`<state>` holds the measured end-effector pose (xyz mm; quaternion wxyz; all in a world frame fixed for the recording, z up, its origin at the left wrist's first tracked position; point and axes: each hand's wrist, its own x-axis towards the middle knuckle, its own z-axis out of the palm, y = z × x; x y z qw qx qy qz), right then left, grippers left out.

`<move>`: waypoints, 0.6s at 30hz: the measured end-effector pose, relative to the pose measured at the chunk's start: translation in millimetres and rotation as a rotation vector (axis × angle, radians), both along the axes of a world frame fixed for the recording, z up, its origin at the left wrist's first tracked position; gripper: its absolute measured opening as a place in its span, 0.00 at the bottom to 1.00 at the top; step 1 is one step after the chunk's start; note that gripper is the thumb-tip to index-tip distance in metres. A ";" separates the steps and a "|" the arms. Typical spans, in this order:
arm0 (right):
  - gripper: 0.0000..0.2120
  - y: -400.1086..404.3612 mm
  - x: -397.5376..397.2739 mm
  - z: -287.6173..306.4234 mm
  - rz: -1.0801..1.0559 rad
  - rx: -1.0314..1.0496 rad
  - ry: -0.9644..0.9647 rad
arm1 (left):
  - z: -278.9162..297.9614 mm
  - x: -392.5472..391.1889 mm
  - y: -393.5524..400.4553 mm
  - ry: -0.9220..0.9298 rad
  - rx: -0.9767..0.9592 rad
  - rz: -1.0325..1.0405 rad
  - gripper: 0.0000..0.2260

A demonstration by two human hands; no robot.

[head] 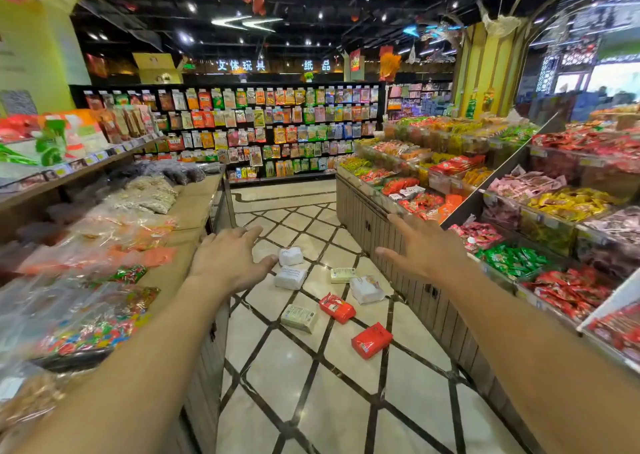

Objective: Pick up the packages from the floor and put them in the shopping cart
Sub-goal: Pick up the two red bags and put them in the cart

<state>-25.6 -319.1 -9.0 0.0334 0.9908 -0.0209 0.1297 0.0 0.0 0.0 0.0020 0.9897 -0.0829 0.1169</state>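
Several packages lie scattered on the tiled aisle floor (pixel 311 401). Two white packs (pixel 291 256) (pixel 290 277) sit farthest, with a pale green box (pixel 343 275) and a white bag (pixel 366 290) to their right. Nearer lie a pale green pack (pixel 299 318) and two red packs (pixel 337 308) (pixel 371 340). My left hand (pixel 230 259) is stretched forward, fingers spread, empty, above the floor left of the white packs. My right hand (pixel 424 247) is also out front, open and empty, in front of the right display. No shopping cart is in view.
A wooden display counter (pixel 194 208) with bagged snacks lines the left of the aisle. A tiered candy display (pixel 415 280) lines the right. A wall of hanging snack packets (pixel 270 128) closes the far end. The aisle floor runs between them.
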 end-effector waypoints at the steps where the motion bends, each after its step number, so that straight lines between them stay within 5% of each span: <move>1: 0.39 -4.1 15.8 -5.0 0.003 0.008 0.020 | -4.2 15.0 -6.5 0.018 0.005 -0.010 0.33; 18: 0.40 -72.0 336.5 -83.6 -0.046 0.076 0.138 | -70.3 339.3 -83.9 0.092 -0.012 -0.050 0.32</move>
